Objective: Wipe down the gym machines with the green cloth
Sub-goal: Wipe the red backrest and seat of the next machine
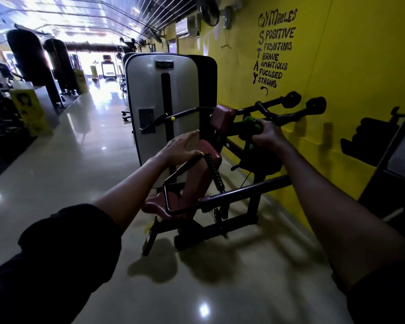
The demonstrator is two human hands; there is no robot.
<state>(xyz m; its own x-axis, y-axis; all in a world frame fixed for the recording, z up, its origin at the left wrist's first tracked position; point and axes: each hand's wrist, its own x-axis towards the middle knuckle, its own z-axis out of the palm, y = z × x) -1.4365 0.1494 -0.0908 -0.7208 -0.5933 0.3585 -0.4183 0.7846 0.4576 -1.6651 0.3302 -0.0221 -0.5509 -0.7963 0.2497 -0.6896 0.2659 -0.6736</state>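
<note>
Yellow wall point(360, 108) reads "GYM RULES: STAY POSITIVE, FIGHTING, BRAVE, AMBITIOUS, FOCUSED, STRONG". Right hand point(269, 134) grips green cloth point(250, 123) against the machine point(150, 90); left hand point(180, 146) is flat, fingers straight.

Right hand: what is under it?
The right hand grips the green cloth against a black machine bar. Most of the cloth and the bar beneath it are covered by the hand.

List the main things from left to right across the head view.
punching bag → left hand → red pad → green cloth → right hand → black handle end
</note>
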